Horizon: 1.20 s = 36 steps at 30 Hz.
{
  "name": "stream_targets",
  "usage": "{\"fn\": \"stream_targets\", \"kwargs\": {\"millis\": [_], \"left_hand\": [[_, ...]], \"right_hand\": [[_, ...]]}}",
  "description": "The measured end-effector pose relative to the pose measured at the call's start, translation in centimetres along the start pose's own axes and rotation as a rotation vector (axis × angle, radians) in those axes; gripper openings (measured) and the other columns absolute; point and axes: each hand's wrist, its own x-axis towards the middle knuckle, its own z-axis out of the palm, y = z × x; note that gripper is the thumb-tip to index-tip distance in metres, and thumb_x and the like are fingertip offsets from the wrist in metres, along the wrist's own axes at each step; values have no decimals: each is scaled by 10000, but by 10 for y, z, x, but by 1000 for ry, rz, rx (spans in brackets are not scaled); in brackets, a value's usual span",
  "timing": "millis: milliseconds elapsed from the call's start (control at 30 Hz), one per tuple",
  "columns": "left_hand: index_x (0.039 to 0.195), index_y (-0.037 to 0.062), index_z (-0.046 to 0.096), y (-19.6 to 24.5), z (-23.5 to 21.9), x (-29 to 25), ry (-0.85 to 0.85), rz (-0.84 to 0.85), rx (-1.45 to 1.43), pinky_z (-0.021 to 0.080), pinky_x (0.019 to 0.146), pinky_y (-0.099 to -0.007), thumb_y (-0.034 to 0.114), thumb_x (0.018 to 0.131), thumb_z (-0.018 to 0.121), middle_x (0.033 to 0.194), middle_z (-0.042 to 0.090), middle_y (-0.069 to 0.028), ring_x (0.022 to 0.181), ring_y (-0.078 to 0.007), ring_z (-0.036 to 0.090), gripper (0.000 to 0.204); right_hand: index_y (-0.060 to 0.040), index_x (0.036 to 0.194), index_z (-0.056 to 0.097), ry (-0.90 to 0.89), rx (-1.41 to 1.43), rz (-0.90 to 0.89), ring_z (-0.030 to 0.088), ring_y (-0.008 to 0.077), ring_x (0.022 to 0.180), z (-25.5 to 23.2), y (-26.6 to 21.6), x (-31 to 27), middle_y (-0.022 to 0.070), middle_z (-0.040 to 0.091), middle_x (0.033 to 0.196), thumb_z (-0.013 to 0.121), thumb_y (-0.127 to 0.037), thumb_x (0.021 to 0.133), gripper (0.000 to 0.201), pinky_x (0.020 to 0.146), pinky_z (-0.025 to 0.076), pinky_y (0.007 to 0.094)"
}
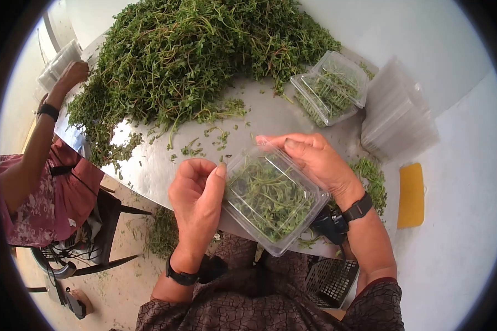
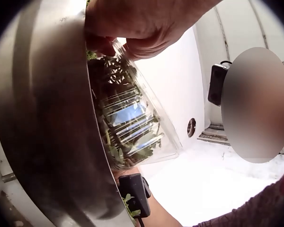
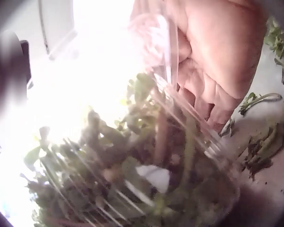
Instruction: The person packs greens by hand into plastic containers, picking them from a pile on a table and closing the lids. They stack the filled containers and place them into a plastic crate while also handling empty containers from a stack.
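A clear plastic clamshell box (image 1: 279, 207) filled with leafy green sprigs is held tilted over the near edge of the metal table (image 1: 254, 113). My left hand (image 1: 196, 190) pinches its left edge between thumb and curled fingers. Along the far right side, my right hand (image 1: 323, 165) grips the box, its thumb by the upper corner. Ridged clear walls of the box (image 2: 132, 120) show in the left wrist view, with sprigs pressed against them. In the right wrist view, the fingers of my right hand (image 3: 213, 61) are bent behind the clear wall.
A large heap of green sprigs (image 1: 204, 60) covers the far table. Another filled clamshell (image 1: 331, 91) stands at the right, beside a stack of clear containers (image 1: 397, 110). A yellow board (image 1: 411, 196) is farther right. Another person's arm (image 1: 38, 132) reaches in at left.
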Motion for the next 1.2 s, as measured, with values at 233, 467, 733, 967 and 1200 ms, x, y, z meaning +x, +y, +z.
{"fn": "stream_targets", "kwargs": {"millis": [233,467,733,967,1200], "left_hand": [[862,2,527,1,7,-3,34,33,28,380,537,-162,58,851,626,748,528,27,616,-9,456,114],[861,2,526,1,7,-5,40,59,32,382,539,-163,74,857,626,735,525,28,619,-9,455,123],[856,-4,531,0,4,-9,65,62,75,391,548,-166,84,858,625,740,535,14,622,-17,461,129],[993,-33,566,7,-5,-17,-27,4,67,381,634,-177,98,895,557,835,562,9,721,-30,471,165],[966,-39,573,8,-16,-22,-158,-98,3,415,597,-195,75,854,588,759,564,0,660,-46,503,160]], "right_hand": [[90,1184,518,127,41,130,553,202,1103,2,-12,-9,205,560,1214,417,-291,964,451,928,432,318],[52,1108,554,417,-624,-23,640,184,807,20,-31,-47,198,657,933,576,-175,880,323,708,506,297],[59,1026,592,666,-836,120,607,155,615,45,-23,-98,157,656,793,637,-192,837,317,553,481,281],[43,1038,609,647,-254,195,573,86,618,46,-14,-89,11,597,719,563,-218,907,296,522,453,220],[17,1041,634,681,-207,135,535,59,587,43,3,-84,-2,581,692,553,-182,911,252,499,430,194]]}}
